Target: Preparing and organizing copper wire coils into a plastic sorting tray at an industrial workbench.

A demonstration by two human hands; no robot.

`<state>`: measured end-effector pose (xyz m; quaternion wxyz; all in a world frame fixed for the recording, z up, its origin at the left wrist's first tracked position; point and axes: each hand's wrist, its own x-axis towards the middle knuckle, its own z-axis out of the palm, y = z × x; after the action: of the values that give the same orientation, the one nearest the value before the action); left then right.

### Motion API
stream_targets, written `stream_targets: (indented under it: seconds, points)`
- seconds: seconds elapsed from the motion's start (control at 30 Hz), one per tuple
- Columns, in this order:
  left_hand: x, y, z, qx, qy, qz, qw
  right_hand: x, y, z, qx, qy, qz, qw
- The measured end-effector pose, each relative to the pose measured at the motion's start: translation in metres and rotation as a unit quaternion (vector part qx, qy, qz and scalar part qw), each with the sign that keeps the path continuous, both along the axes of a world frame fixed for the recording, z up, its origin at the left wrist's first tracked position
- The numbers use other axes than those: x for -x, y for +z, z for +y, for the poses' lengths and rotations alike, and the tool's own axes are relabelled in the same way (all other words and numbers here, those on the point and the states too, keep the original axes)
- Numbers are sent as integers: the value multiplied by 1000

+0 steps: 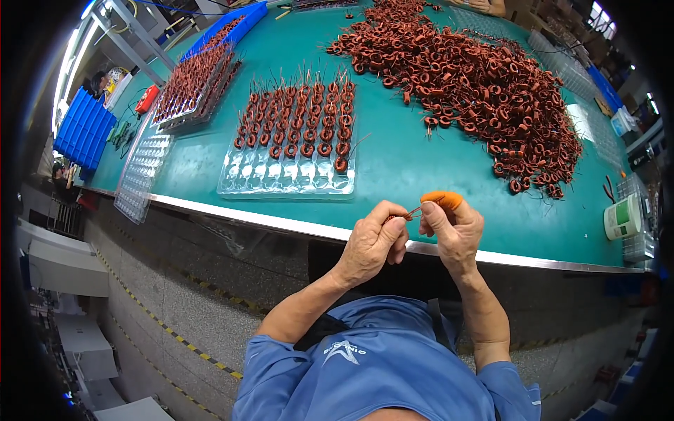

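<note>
My left hand [366, 244] is closed around a small copper-wound ring coil [390, 219], mostly hidden by the fingers. My right hand [456, 238] wears an orange finger cot [442, 200] and pinches the coil's thin wire leads [415, 211] between thumb and forefinger. Both hands are above the table's front edge. Beyond them lies a clear plastic tray [284, 186], its back rows filled with upright coils whose leads point up; the nearest pockets hold none, except at the right column. A large heap of loose coils [477, 84] spreads over the green table [407, 154].
At left, stacked filled trays [193, 88] stand near a blue bin [228, 29] and an empty tray [142, 168] overhanging the edge. Blue crates [84, 130] sit farther left. On the right are a white-green tub [623, 218] and pliers [609, 188]. Another person's hand [481, 5] rests at the far side.
</note>
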<state>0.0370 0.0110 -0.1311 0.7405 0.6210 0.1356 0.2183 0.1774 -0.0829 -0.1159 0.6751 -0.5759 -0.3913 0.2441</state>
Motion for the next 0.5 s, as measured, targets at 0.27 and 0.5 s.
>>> stream_targets:
  seconds: [0.27,0.5]
  points:
    - [-6,-1,4,-16,68,0,998,-8,-7,-3,22,-101,15,995]
    - [-15,-2,13,-411,146,34,899,-10,-6,2,90,50,-25,994]
